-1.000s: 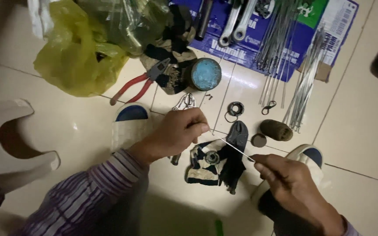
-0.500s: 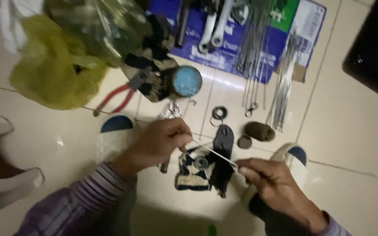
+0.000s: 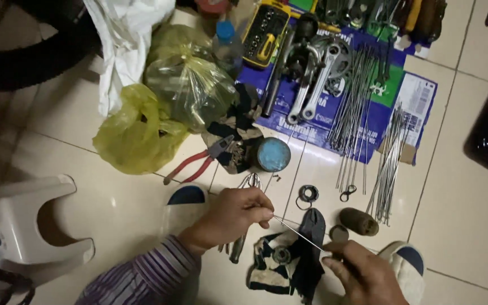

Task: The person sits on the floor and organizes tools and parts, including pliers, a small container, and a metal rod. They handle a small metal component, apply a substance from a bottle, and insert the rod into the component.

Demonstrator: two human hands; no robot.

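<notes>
**Floor lot: one thin wire, two hands, loose cycle parts**

- White stool (image 3: 24, 226), at 9 o'clock of the hands, is standing aside on the tiles.
- Yellow bag (image 3: 136, 135) and clear bag (image 3: 190, 93), at 11 o'clock, are lying slumped, mouths loose.
- Red pliers (image 3: 196, 164) are lying beside a round blue tin (image 3: 273, 154), within easy reach.
- Left hand (image 3: 235, 214) is pinching one end of the wire (image 3: 300, 237), fingers closed on it.
- The wire is stretching taut toward 4 o'clock, above a striped rag (image 3: 269, 271) that is cushioning a small hub part (image 3: 280, 254).
- Right hand (image 3: 362, 277) is clamping the other end, fingertips together, so the wire is being kept straight.
- Spokes (image 3: 357, 107), at 1 o'clock, are lying sorted in bundles on a blue sheet (image 3: 379, 121), with cranks (image 3: 312, 79) alongside.
</notes>
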